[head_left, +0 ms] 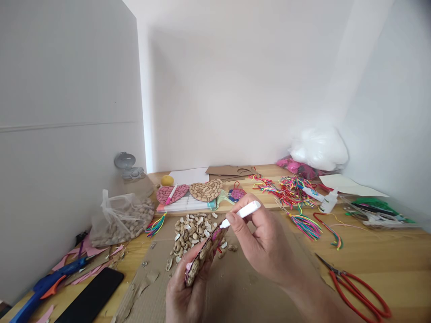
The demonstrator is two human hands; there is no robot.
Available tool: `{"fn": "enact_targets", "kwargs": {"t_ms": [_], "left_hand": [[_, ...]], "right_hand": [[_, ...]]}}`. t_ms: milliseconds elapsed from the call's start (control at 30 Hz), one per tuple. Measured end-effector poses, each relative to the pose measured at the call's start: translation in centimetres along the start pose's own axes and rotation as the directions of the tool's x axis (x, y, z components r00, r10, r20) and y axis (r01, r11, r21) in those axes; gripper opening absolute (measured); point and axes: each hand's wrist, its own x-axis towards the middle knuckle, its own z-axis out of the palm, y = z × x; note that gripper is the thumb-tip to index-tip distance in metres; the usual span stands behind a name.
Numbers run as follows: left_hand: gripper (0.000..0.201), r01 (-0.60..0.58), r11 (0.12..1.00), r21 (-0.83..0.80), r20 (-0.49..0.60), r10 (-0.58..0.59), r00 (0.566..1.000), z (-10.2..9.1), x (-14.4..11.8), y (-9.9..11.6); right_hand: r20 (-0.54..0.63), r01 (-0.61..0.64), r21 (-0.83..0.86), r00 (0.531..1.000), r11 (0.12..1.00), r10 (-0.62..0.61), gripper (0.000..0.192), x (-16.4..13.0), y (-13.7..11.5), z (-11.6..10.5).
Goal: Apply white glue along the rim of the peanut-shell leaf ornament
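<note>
In my left hand (188, 287) is a cardboard piece covered with peanut shells (202, 256), tilted on edge, with some pink on its shells. My right hand (266, 242) grips a white marker pen (243, 214) whose tip points down to the upper edge of that piece. Whether the tip touches it, I cannot tell. Behind my hands lies a pile of loose peanut shells (191, 233). Farther back are a pink shell-covered piece (172, 194) with a pen on it, and a plain shell-covered piece (205, 190).
A cardboard sheet (242, 296) lies under my hands. At left are a bag of peanuts (124, 220), a blue glue gun (57, 280) and a black phone (90, 296). Red-handled scissors (353, 287), a white glue bottle (329, 202) and colourful cord tassels (305, 226) lie right.
</note>
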Motion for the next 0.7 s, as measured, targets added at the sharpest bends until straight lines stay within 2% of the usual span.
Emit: {"fn": "enact_targets", "kwargs": {"t_ms": [233,333,400,533,700], "left_hand": [[0.030,-0.003,0.999,0.037,-0.001,0.003,1.000,-0.4,-0.2,-0.5],[0.032,0.021,0.999,0.032,0.012,-0.021,1.000,-0.5,-0.2,-0.6],[0.033,0.044,0.999,0.009,0.033,-0.045,0.998,-0.5,-0.2,-0.4],[0.031,0.031,1.000,0.000,0.043,-0.031,0.999,-0.3,0.0,0.1],[0.034,0.069,0.997,-0.020,0.047,-0.068,0.997,-0.2,0.2,0.5]], "right_hand": [[0.026,-0.104,0.095,0.994,0.990,0.102,0.025,-0.1,-0.7,0.2],[0.046,-0.119,0.055,0.992,0.991,0.117,0.025,-0.2,-0.8,0.1],[0.053,-0.087,-0.013,0.995,0.996,0.088,0.021,-0.2,-0.6,0.2],[0.001,0.088,-0.094,0.996,0.992,-0.088,0.014,-0.6,0.4,0.6],[0.012,0.048,-0.031,0.999,0.998,-0.048,0.013,-0.7,0.5,0.7]]}}
